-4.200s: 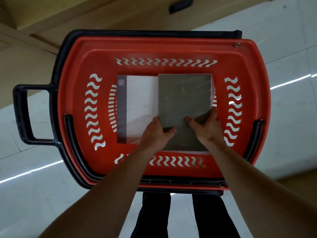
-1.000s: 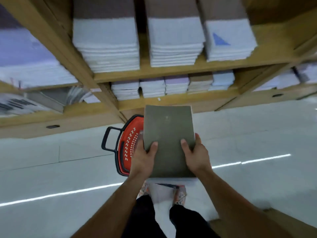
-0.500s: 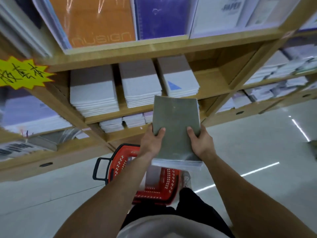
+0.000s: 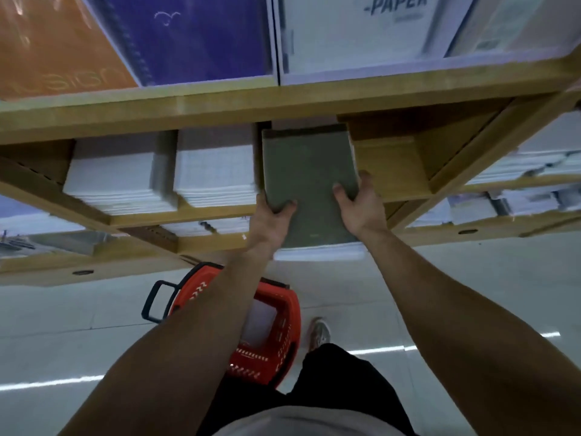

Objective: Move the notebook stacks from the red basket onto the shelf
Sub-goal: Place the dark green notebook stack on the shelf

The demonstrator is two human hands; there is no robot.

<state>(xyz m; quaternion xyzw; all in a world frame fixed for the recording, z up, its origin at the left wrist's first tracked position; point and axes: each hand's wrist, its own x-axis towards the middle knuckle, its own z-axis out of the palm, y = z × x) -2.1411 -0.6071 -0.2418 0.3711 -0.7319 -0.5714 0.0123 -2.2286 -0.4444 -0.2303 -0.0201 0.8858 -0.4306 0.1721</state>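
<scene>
- The wooden shelf point(image 4: 220, 102) unit fills the upper half of the view, from 9 o'clock across to 3 o'clock, with large covers in orange, purple and white lying on its top board.
- The pale floor point(image 4: 63, 328) spreads across the lower half, crossed by bright reflected streaks.
- The red basket point(image 4: 283, 328) stands on the floor at about 6 o'clock, partly hidden by the left forearm; a white notebook stack point(image 4: 262, 322) lies inside it, and its black handle points toward 9 o'clock.
- Two white stacks point(image 4: 217, 171) sit in the middle compartment, at 10 o'clock from centre.
- The grey-green notebook stack point(image 4: 306, 171) is near centre, its far end inside the compartment just beside those white stacks, its near end out past the shelf edge.
- The left hand point(image 4: 270, 218) grips that stack's near left corner, thumb on the cover.
- The right hand point(image 4: 361, 206) clasps its right edge, thumb on top.
- A shoe point(image 4: 319, 333) shows at 5 o'clock, beside the basket.
</scene>
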